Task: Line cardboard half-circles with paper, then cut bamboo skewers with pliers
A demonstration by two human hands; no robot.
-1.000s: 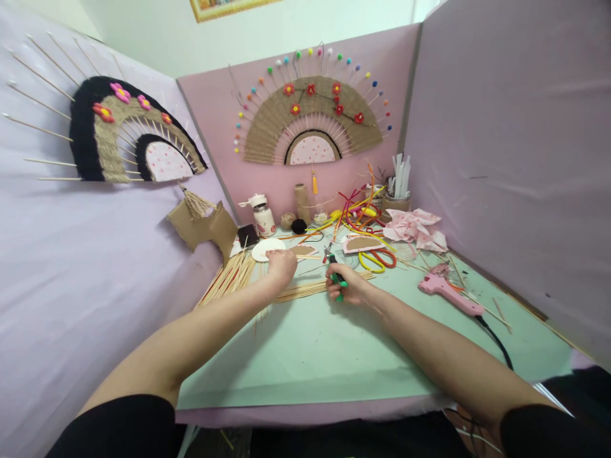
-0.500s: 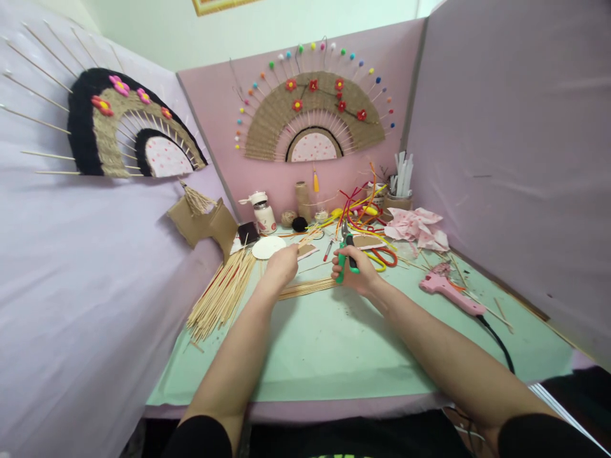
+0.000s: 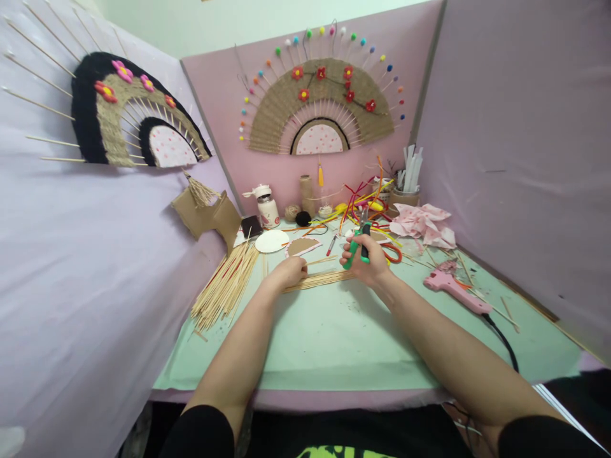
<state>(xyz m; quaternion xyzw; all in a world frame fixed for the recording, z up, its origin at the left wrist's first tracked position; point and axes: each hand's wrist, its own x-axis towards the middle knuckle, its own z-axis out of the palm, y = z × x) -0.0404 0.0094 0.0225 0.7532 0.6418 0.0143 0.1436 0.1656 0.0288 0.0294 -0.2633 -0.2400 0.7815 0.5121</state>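
Green-and-black-handled cutters (image 3: pixel 352 253) are gripped in my right hand (image 3: pixel 373 262), their metal jaws pointing up and away. My left hand (image 3: pixel 287 272) is closed low over the table, and a few thin wooden sticks (image 3: pixel 323 260) stick out to the right from its fingertips. A row of long thin sticks (image 3: pixel 322 278) lies flat on the table between and under my two hands. Just beyond my left hand is a half-round cardboard piece (image 3: pixel 303 246) with a pink-and-white edge.
On the left lies a large pile of sticks (image 3: pixel 224 286), near a white disc (image 3: pixel 272 241) and a bottle (image 3: pixel 268 211). A pink glue gun (image 3: pixel 458 291) with a black cord is on the right. Coloured pipe cleaners (image 3: pixel 356 197) and pink cloth (image 3: pixel 422 226) lie at the back.
My left hand has lowered toward the table, and the sticks at its fingers now lie flatter, pointing right. The cutters in my right hand have moved slightly right. The view has shifted a little.
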